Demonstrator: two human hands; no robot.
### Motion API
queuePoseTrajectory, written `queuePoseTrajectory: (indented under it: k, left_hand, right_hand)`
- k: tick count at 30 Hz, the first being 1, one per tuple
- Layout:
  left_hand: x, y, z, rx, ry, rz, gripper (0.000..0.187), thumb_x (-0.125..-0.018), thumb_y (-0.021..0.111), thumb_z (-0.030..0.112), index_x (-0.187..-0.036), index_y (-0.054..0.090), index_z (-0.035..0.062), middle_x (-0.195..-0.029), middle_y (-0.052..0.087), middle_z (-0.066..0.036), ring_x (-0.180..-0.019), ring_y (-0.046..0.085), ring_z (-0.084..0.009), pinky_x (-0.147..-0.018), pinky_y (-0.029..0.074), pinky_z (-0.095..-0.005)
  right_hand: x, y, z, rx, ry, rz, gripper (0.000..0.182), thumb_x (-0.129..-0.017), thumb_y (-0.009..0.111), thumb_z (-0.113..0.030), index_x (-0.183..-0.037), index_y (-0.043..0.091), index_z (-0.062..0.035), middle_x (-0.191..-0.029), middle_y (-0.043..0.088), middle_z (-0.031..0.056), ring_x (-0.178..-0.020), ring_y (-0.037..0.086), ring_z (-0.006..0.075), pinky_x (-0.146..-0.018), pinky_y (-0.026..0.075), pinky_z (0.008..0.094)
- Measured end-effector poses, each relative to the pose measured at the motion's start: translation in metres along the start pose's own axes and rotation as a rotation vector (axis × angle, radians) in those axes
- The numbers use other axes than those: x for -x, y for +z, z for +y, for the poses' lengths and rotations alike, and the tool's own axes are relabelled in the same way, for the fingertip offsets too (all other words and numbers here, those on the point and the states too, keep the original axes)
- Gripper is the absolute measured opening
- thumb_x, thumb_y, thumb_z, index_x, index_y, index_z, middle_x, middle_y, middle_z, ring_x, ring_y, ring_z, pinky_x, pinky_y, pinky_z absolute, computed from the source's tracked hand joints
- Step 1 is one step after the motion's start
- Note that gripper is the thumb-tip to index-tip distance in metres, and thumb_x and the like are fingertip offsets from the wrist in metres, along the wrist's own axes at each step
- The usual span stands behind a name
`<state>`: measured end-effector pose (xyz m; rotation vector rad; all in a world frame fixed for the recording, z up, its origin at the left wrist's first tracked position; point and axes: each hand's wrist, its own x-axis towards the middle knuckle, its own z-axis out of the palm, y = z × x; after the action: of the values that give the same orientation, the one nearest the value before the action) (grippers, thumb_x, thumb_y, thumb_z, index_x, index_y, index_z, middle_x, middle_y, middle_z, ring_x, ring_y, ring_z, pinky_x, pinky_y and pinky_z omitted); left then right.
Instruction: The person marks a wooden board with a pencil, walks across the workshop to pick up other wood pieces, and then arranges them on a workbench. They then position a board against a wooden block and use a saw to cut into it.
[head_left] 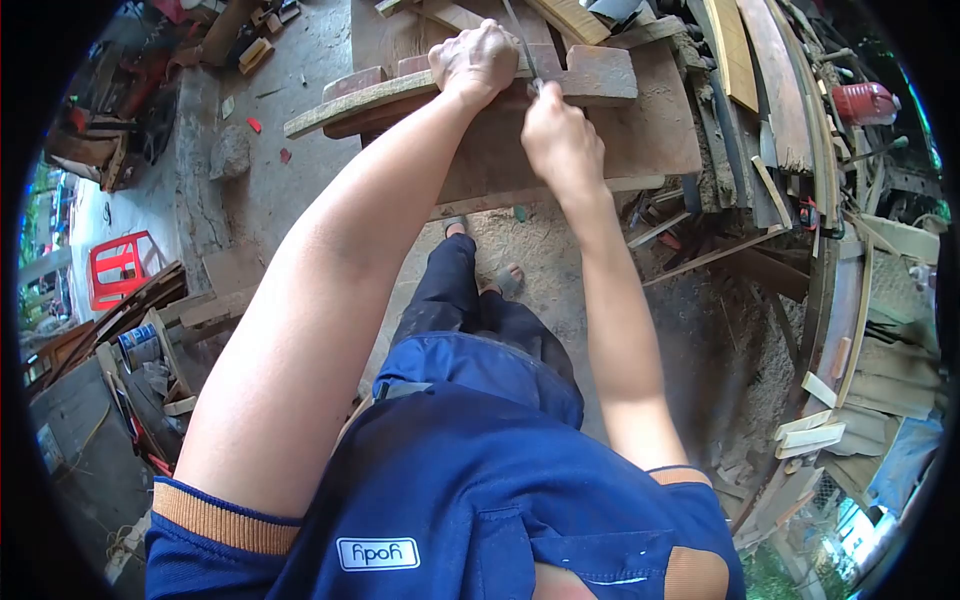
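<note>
My left hand (476, 62) is closed, its knuckles up, and rests on a long, notched piece of wood (600, 75). Its fingertips are hidden from me. Wrapped round the handle end of a narrow metal tool (527, 48) is my right hand (563, 135), just to the right of the left one. The tool's thin blade points away from me, past the notch in the wood. Whether it is a saw seen edge-on or a file, I cannot make out. Beneath the notched wood lies a broad wooden bench top (640, 140).
Long planks (735, 55) are stacked at the right, with a red jug (866, 104) beyond. At the left stand a red plastic chair (120, 270) and a tin can (140, 343) among scrap wood. Sawdust covers the floor (540, 240) by my feet.
</note>
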<state>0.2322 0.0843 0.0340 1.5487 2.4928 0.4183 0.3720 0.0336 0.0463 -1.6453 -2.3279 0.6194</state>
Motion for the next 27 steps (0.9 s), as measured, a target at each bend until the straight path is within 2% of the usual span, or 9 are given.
queuePoseTrajectory:
  k: [2, 9, 13, 17, 20, 24, 27]
  left_hand:
    - [0.0, -0.001, 0.0, -0.021, -0.033, 0.0, 0.03, -0.084, 0.051, 0.027, -0.095, 0.073, 0.0103, -0.098, 0.072, -0.018, -0.097, 0.069, -0.0339, -0.083, 0.05, -0.0415]
    - [0.001, -0.004, -0.002, -0.032, -0.047, -0.028, 0.033, -0.086, 0.049, 0.028, -0.102, 0.072, 0.0103, -0.102, 0.071, -0.017, -0.099, 0.068, -0.0322, -0.086, 0.05, -0.0405]
    - [0.0, -0.004, 0.001, -0.017, -0.034, -0.049, 0.032, -0.087, 0.05, 0.03, -0.098, 0.073, 0.0108, -0.101, 0.071, -0.017, -0.098, 0.069, -0.033, -0.084, 0.051, -0.0418]
    - [0.004, -0.003, 0.003, 0.003, -0.005, -0.013, 0.032, -0.087, 0.05, 0.03, -0.097, 0.073, 0.0104, -0.101, 0.071, -0.018, -0.098, 0.068, -0.0344, -0.083, 0.051, -0.0427]
    - [-0.001, -0.003, 0.0, -0.023, -0.024, -0.018, 0.029, -0.084, 0.051, 0.024, -0.098, 0.072, 0.0105, -0.1, 0.071, -0.018, -0.099, 0.068, -0.0342, -0.084, 0.05, -0.0424]
    - [-0.001, -0.004, 0.0, -0.016, -0.022, -0.068, 0.029, -0.084, 0.05, 0.023, -0.1, 0.071, 0.0105, -0.1, 0.071, -0.018, -0.098, 0.068, -0.034, -0.084, 0.05, -0.0417]
    - [0.0, -0.005, 0.001, -0.031, -0.021, -0.067, 0.03, -0.084, 0.049, 0.024, -0.1, 0.071, 0.0105, -0.101, 0.071, -0.017, -0.098, 0.068, -0.0337, -0.084, 0.05, -0.0418]
  right_hand:
    - [-0.012, 0.003, -0.004, 0.009, 0.005, 0.004, 0.022, -0.095, 0.038, -0.015, -0.102, 0.051, 0.0008, -0.086, 0.067, 0.0301, -0.082, 0.068, 0.0443, -0.074, 0.054, 0.0554]
    - [0.056, -0.008, 0.01, -0.024, 0.043, -0.097, 0.022, -0.097, 0.037, -0.019, -0.102, 0.048, -0.0018, -0.082, 0.067, 0.0293, -0.081, 0.068, 0.0449, -0.071, 0.053, 0.0569]
    - [-0.002, 0.0, 0.001, -0.04, 0.015, 0.011, 0.024, -0.097, 0.041, -0.021, -0.097, 0.052, -0.0002, -0.081, 0.067, 0.0289, -0.081, 0.068, 0.0446, -0.071, 0.055, 0.0538]
    - [0.009, 0.0, 0.005, -0.061, 0.011, 0.048, 0.026, -0.097, 0.042, -0.023, -0.097, 0.054, -0.0003, -0.081, 0.067, 0.0287, -0.081, 0.068, 0.0441, -0.07, 0.055, 0.0539]
    - [0.039, -0.008, 0.003, 0.039, 0.054, -0.037, 0.024, -0.096, 0.044, -0.021, -0.097, 0.057, -0.0008, -0.079, 0.068, 0.0273, -0.08, 0.069, 0.0419, -0.069, 0.056, 0.0525]
    - [0.005, -0.003, -0.003, 0.097, -0.023, 0.014, 0.023, -0.092, 0.043, -0.016, -0.091, 0.06, -0.0009, -0.08, 0.069, 0.0257, -0.079, 0.071, 0.0383, -0.07, 0.057, 0.0475]
    - [-0.014, 0.001, -0.006, 0.111, -0.022, 0.067, 0.024, -0.092, 0.043, -0.018, -0.09, 0.061, -0.0021, -0.082, 0.069, 0.0243, -0.079, 0.071, 0.0381, -0.07, 0.057, 0.0486]
